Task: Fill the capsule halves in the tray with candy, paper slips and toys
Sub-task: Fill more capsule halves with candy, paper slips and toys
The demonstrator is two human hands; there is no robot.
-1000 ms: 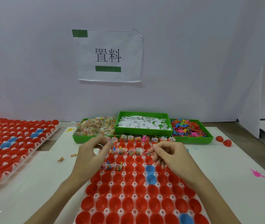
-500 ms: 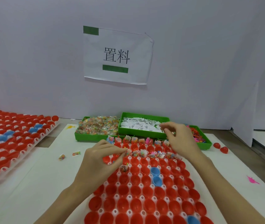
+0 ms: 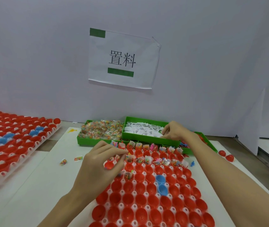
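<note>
Red plastic capsule halves (image 3: 140,197) sit in the white tray (image 3: 121,205) at the bottom middle. Behind it, the green bin of white paper slips (image 3: 144,130) sits mid-frame, where the right hand (image 3: 177,131) pinches slips. The left hand (image 3: 100,163) has curled fingers pinching something tiny over the tray's top left rows.

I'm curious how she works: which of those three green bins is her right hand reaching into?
The middle green bin, the one holding white paper slips. Her right hand is over it; the candy bin lies left, the toy bin right.
</note>
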